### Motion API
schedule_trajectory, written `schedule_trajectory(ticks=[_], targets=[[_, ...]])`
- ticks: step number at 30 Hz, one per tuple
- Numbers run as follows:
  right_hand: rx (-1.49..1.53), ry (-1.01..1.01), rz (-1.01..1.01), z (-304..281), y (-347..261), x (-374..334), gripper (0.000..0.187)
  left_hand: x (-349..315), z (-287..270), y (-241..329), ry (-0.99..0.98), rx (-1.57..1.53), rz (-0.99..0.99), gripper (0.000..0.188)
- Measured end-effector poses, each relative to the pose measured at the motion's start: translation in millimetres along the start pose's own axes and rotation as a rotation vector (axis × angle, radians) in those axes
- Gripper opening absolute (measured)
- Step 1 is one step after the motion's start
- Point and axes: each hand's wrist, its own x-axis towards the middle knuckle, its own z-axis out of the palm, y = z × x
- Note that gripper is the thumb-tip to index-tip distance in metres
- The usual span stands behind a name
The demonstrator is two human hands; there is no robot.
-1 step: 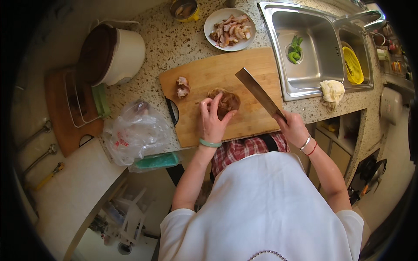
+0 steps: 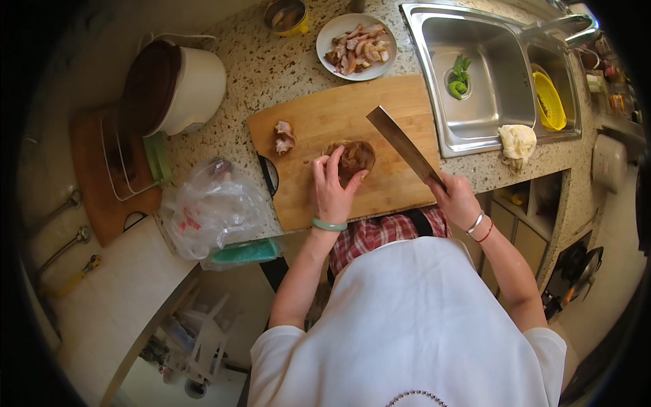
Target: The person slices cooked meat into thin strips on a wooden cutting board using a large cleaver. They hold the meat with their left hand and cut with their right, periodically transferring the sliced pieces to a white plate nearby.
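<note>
On a wooden cutting board, my left hand curls its fingers and thumb around a brown, glossy piece of cooked meat, pressing it to the board. The fingers partly hide the meat. My right hand grips a cleaver by its handle. Its blade is raised to the right of the meat, apart from it and pointing up and left. A small pale chunk of meat lies at the board's left side. Beyond the board's far edge stands a white plate of sliced meat.
At the right is a double steel sink with green vegetables, a yellow colander and a cloth on its near edge. A clear plastic bag and a white rice cooker stand left. A small bowl sits behind.
The meat under my left fingers has turned slightly, and more of its dark brown side shows. My right hand and the cleaver stay in place.
</note>
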Motion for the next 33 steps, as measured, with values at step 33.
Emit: schedule_trajectory(ticks=[33], targets=[[-0.013,0.097,-0.126,9,26,-20,0.021,23,37,-5,0.312,-0.102,0.228,0.026]])
